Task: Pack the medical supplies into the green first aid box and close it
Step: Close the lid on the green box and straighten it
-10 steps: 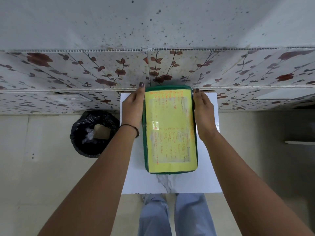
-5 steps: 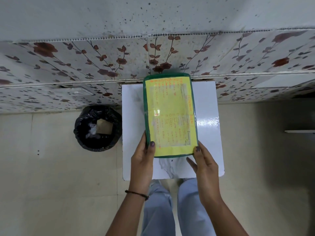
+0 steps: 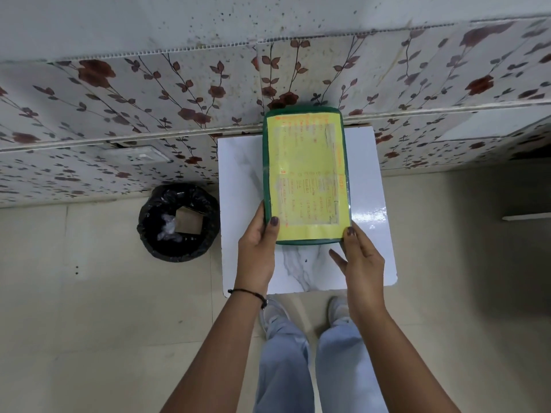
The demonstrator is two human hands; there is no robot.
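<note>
The green first aid box (image 3: 305, 177) lies shut on a small white marble-pattern table (image 3: 372, 234), its lid covered by a yellow label with orange writing. My left hand (image 3: 258, 248) grips the near left corner, thumb on the lid. My right hand (image 3: 357, 257) touches the near right corner with the thumb, its fingers spread below the box edge. No medical supplies show outside the box.
A bin with a black liner (image 3: 179, 222) stands on the floor left of the table, holding cardboard and plastic. A floral-patterned wall panel (image 3: 149, 114) runs right behind the table. My legs and shoes (image 3: 307, 353) are below the table's near edge.
My hands slid from the far sides of the box to its near corners. The view has pulled back, and the box now sits further from me against the wall.
</note>
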